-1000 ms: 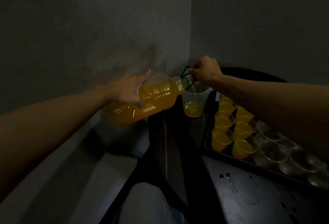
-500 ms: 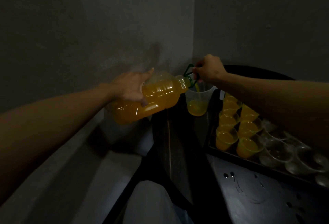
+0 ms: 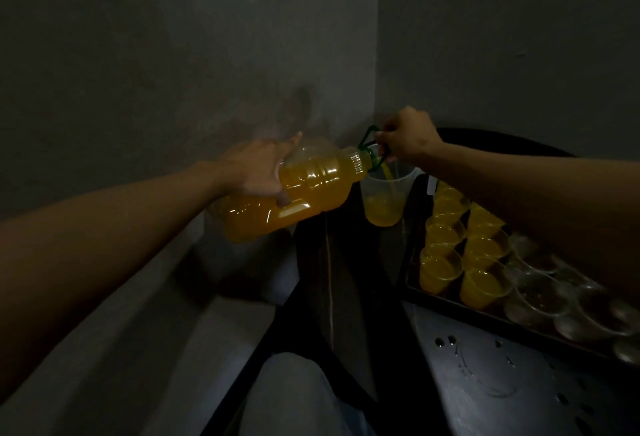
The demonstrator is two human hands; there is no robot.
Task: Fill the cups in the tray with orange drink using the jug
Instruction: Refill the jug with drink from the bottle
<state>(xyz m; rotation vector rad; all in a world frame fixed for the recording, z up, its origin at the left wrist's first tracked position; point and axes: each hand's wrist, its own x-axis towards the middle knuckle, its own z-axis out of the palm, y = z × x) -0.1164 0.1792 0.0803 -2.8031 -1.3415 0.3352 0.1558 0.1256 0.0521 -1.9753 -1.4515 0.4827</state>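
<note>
A big clear bottle of orange drink (image 3: 304,190) lies tilted almost flat, its mouth over a translucent jug (image 3: 386,200). A thin orange stream runs from the mouth into the jug, which holds a shallow pool of drink. My left hand (image 3: 258,171) grips the bottle's body from above, thumb underneath. My right hand (image 3: 407,136) holds the green carry handle (image 3: 367,138) at the bottle's neck. To the right a dark tray (image 3: 446,300) holds several cups filled with orange drink (image 3: 440,267) and several empty clear cups (image 3: 540,300).
Grey walls meet in a corner just behind the jug. The tray sits on a dark table (image 3: 502,383) with water drops on it. A dark chair back (image 3: 332,280) stands left of the table, and my knee in light cloth (image 3: 291,397) shows at the bottom.
The bottle has tipped a little further and the drink in the jug has risen slightly. Both hands keep their hold.
</note>
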